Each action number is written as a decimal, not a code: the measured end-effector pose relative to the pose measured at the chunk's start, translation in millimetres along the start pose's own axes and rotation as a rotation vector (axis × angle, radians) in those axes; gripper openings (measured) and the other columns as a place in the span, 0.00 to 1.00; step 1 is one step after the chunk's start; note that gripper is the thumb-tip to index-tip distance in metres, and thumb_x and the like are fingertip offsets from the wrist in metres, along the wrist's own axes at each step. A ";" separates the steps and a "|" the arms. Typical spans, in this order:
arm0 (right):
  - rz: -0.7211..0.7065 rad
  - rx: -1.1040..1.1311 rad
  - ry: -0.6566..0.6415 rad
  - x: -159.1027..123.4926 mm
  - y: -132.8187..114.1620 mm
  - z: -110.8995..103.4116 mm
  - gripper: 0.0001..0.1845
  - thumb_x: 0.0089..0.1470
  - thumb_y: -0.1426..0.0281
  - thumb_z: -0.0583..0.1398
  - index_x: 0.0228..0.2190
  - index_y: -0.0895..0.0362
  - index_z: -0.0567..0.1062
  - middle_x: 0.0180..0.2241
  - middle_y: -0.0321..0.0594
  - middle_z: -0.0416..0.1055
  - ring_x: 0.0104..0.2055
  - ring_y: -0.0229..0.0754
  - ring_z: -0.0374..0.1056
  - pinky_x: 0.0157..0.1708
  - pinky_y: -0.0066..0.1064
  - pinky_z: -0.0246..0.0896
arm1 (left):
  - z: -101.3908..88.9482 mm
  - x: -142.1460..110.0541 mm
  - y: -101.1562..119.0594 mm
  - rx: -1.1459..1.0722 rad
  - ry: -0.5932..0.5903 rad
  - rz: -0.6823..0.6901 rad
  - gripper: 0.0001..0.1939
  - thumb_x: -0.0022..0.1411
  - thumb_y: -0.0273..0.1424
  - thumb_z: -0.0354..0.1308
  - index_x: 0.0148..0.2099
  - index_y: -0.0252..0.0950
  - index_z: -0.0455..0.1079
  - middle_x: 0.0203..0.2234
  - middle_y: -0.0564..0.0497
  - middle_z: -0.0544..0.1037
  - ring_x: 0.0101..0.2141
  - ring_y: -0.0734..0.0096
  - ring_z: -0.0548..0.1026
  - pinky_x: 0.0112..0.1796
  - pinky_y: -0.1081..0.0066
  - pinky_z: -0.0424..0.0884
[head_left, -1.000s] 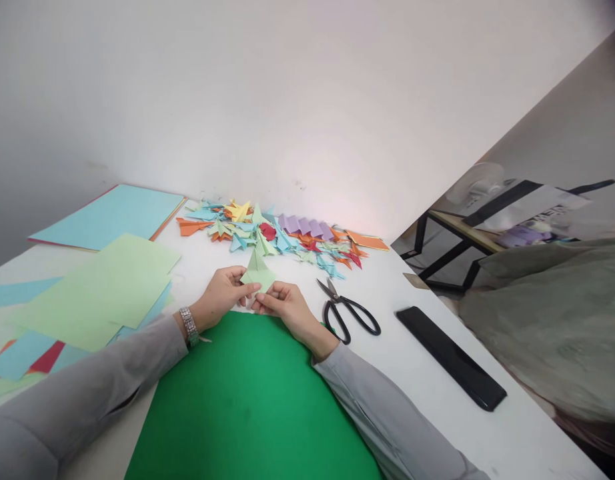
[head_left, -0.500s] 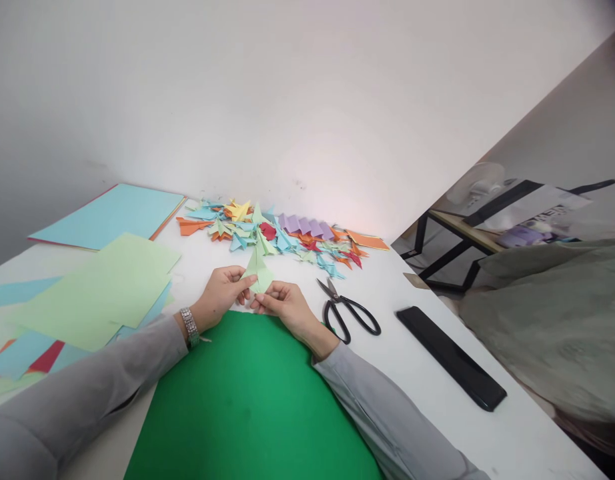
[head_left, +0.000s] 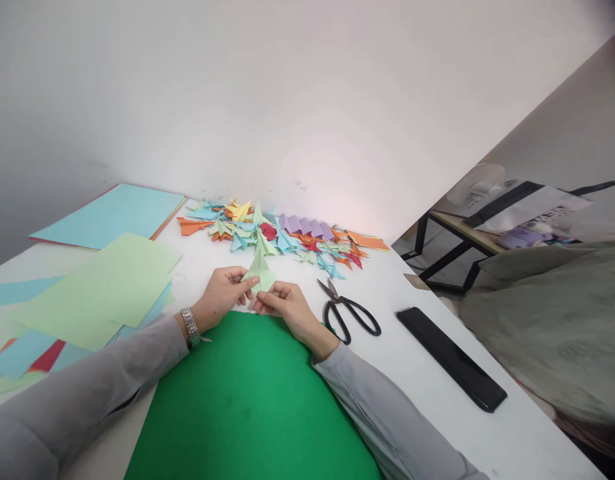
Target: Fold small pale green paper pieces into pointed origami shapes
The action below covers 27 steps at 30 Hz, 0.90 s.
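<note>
A light green folded paper (head_left: 260,268) with a pointed top and a centre crease is held between both hands, just beyond the far edge of a green sheet (head_left: 247,393). My left hand (head_left: 222,293) pinches its left side, thumb on the front face. At its lower right, my right hand (head_left: 287,303) grips the bottom edge between thumb and fingers. Behind it lies a heap of small folded paper pieces (head_left: 242,227) in many colours. Black-handled scissors (head_left: 345,307) rest, slightly parted, to the right of my right hand.
Loose light green sheets (head_left: 107,287) overlap blue and red ones on the left. A stack of coloured paper (head_left: 112,213) lies at the back left by the wall. A long black case (head_left: 450,357) is on the right. Beyond the table stand a wooden-topped rack (head_left: 462,230) and grey-green fabric (head_left: 547,320).
The folded paper has tilted and shifted very slightly right, and the fingers of my right hand have moved a little on its lower edge. Everything else stays in place.
</note>
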State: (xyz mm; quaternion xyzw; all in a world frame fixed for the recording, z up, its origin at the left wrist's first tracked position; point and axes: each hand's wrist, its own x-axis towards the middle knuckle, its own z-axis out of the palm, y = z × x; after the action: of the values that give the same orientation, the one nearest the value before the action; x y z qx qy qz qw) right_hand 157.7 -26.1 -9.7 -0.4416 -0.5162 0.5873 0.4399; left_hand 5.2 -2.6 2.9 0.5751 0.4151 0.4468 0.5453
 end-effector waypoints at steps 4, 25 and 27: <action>-0.013 0.020 -0.020 0.3 2.0 -1.2 0.14 0.39 0.62 0.67 0.20 0.58 0.70 0.22 0.37 0.76 0.23 0.35 0.68 0.26 0.26 0.60 | -0.1 -0.1 0.1 -0.021 0.007 -0.018 0.13 0.46 0.38 0.64 0.24 0.33 0.68 0.13 0.55 0.71 0.15 0.79 0.64 0.20 0.76 0.62; -0.010 -0.011 -0.007 -0.4 -0.6 -0.2 0.16 0.42 0.60 0.65 0.19 0.59 0.69 0.21 0.38 0.75 0.21 0.34 0.67 0.23 0.25 0.56 | -0.2 -0.8 -0.4 0.005 0.024 0.002 0.14 0.47 0.38 0.63 0.23 0.32 0.67 0.13 0.55 0.70 0.15 0.79 0.64 0.19 0.77 0.62; -0.008 -0.010 -0.008 0.6 0.3 -0.3 0.16 0.41 0.59 0.66 0.19 0.59 0.70 0.21 0.38 0.75 0.21 0.33 0.66 0.23 0.25 0.57 | -0.3 -0.4 0.3 0.008 0.017 0.002 0.14 0.47 0.38 0.63 0.23 0.32 0.67 0.13 0.55 0.70 0.15 0.80 0.64 0.19 0.77 0.62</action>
State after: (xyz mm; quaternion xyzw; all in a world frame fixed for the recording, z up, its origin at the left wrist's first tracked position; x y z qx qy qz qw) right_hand 157.9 -25.4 -10.1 -0.4394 -0.5228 0.5845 0.4380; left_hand 4.8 -2.9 3.2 0.5739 0.4208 0.4505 0.5391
